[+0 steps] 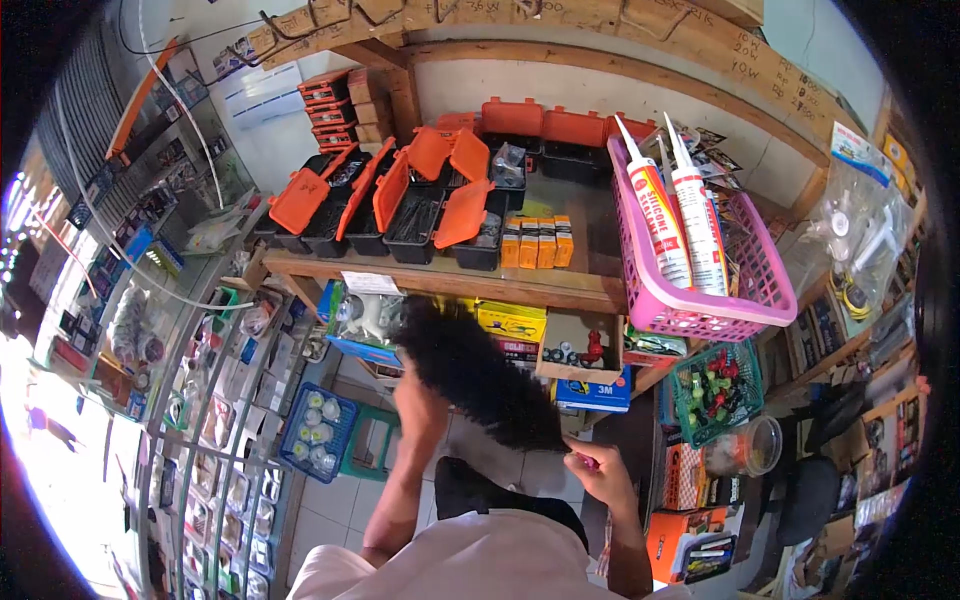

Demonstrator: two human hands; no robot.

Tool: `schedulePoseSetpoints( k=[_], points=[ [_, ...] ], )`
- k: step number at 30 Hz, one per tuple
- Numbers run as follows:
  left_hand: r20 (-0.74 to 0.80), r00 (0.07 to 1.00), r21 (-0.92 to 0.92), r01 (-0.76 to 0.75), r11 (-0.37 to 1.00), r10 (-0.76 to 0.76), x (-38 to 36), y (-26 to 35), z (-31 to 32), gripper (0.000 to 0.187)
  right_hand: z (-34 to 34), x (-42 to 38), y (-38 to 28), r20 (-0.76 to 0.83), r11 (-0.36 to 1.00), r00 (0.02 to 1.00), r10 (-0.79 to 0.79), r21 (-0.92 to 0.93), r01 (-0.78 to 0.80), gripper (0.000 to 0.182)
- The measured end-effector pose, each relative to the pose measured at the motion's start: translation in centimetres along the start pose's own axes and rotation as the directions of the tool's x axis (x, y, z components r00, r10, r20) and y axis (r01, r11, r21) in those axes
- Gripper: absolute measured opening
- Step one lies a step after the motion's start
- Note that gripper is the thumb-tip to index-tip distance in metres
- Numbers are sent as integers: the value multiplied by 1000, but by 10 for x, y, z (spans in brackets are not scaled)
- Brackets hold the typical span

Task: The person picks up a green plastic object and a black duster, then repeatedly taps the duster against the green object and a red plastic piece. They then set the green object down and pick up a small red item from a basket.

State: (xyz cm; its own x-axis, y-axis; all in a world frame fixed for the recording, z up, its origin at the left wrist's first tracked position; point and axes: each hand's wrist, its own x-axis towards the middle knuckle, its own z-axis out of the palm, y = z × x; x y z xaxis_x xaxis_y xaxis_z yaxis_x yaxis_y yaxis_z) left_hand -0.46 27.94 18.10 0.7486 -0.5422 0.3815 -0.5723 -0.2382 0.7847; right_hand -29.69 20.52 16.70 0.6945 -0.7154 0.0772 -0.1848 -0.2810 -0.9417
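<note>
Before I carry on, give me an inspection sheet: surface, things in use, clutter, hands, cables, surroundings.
Surface: wooden shelf, crowded with open black boxes with orange lids; pink basket of sealant tubes at its right end.
Things in use: fluffy black duster, held below the shelf's front edge.
Clutter: open cardboard box and other boxes under the shelf; filled green basket to the right.
Hands: right grips the duster's pink handle; left is at the far end, fingers mostly hidden.
Cables: white cords hang at left.
Surroundings: packed glass case left, tiled floor below.
</note>
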Motion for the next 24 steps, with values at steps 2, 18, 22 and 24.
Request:
schedulePoseSetpoints(
  k=[2, 18, 22, 24],
  points=[
    [257, 966, 272, -87, 958, 15, -24, -6, 17, 35, 2, 3, -5, -30, 999, 999, 25, -40, -26, 32],
    [369, 871, -790, 478, 384, -325, -44, -36, 43, 43, 44, -9, 13, -123, 997, 990, -69, 23, 72, 33],
    [314, 865, -632, 498, 594, -391, -44, 27, 46, 55, 66, -5, 40, -277, 959, 960, -45, 259, 120, 35],
    [288, 901, -613, 435, 659, -326, -42, -34, 60, 50, 64, -3, 31, -156, 977, 984, -86, 180, 114, 33]
  ],
)
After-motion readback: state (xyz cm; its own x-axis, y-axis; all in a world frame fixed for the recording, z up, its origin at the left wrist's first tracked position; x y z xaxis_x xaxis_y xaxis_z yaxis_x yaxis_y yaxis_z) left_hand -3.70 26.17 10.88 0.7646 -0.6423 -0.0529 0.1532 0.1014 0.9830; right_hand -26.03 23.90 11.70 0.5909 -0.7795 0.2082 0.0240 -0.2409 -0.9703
